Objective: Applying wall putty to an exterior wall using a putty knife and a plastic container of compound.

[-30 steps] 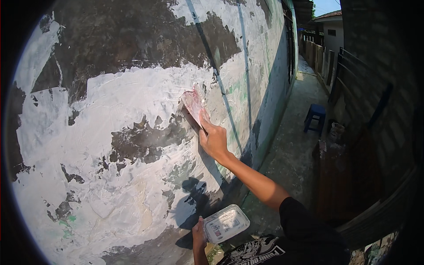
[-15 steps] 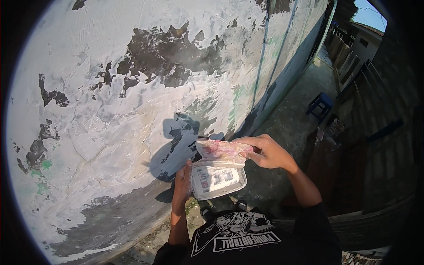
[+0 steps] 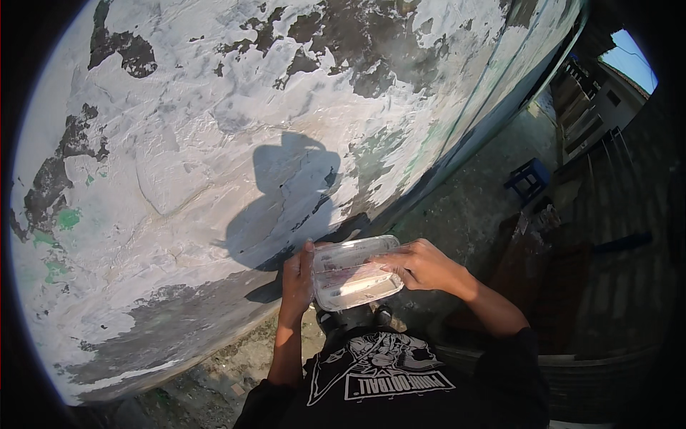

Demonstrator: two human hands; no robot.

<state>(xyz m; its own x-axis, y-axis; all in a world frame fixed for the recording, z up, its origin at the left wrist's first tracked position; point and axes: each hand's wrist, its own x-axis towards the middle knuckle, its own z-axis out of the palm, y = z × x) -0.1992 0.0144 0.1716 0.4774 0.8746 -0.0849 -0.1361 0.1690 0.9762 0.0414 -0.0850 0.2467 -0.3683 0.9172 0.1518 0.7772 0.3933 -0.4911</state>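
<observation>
My left hand [image 3: 296, 277] grips the left side of a clear plastic tub [image 3: 357, 250], with the thumb up along its edge. White paste [image 3: 370, 292] smears the inside of the tub. My right hand [image 3: 423, 266] is closed on a flat putty scraper [image 3: 350, 274] with pinkish and white smears, held down inside the tub. Its right end is partly hidden by the fingers. Both hands are in front of my torso, close to a wall [image 3: 193, 164] coated in rough, patchy white.
Dark bare patches [image 3: 371, 43] and green spots [image 3: 68, 218] mark the wall, where my shadow falls. A blue stool [image 3: 527, 179] stands on the concrete path at right. Beyond it are dark corrugated sheets [image 3: 629, 229].
The scraper, raised and tilted over the tub's far edge before, has come down into it with my right hand. The view has shifted, so the wall appears higher. My left hand keeps its hold.
</observation>
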